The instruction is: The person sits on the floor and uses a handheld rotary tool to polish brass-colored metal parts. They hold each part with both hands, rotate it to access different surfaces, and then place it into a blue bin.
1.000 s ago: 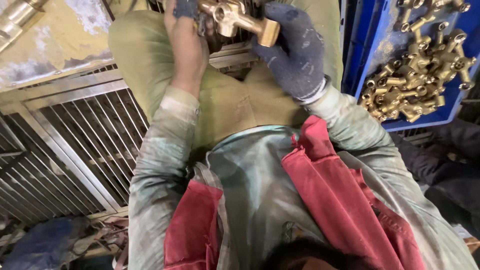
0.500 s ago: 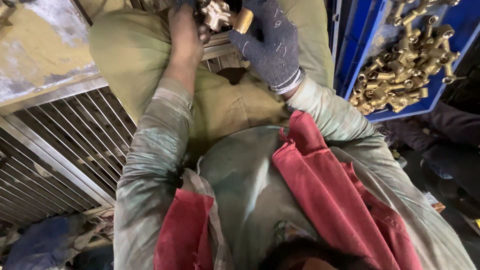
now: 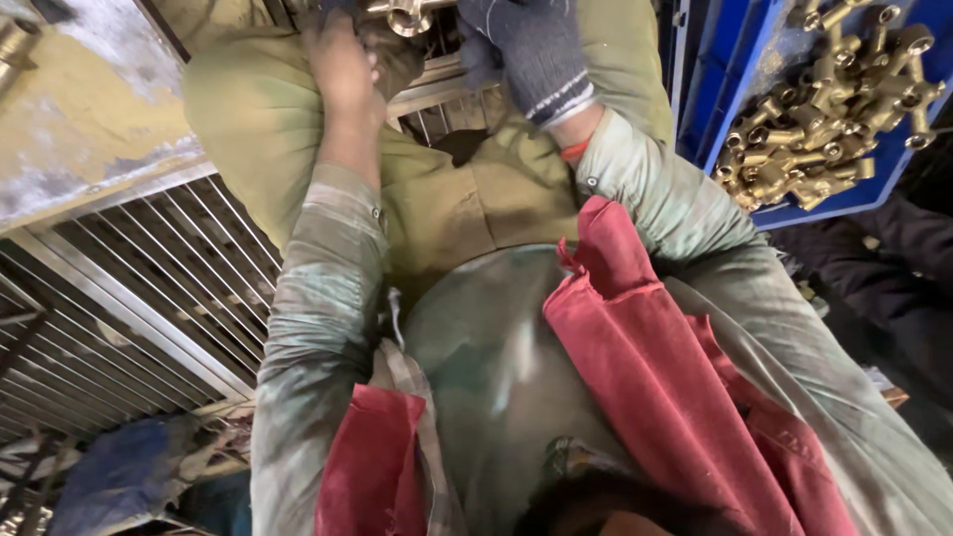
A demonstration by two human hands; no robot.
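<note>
**Brass fitting right at the edge of my view, easy to fumble**

So my fingers (image 3: 342, 40) on the bare left hand (image 3: 342, 69) are curled up against the brass fitting (image 3: 405, 14), which sits at the very top of what I can see, just above my knees. Whether they're actually pinched on it or only resting against it, I honestly can't tell, the frame cuts it off. My right hand (image 3: 531, 50) is in a dark knit glove, just beside the fitting on the other side, and its fingertips are out of view too, so same story there.

What bugs me: the fitting is round and smooth, and one hand is bare while the other is gloved. A knit glove on slick brass could slip, I reckon, and if it does the piece drops onto my lap or through the metal grille (image 3: 129, 288) down on my left, where it looks like a pain to fish out.

Further out, the blue crate (image 3: 735, 119) on my right is heaped with more brass fittings (image 3: 824, 109). My right elbow is close to it, so a careless swing could knock the pile. My loose red cloth (image 3: 645, 347) could also snag.
</note>
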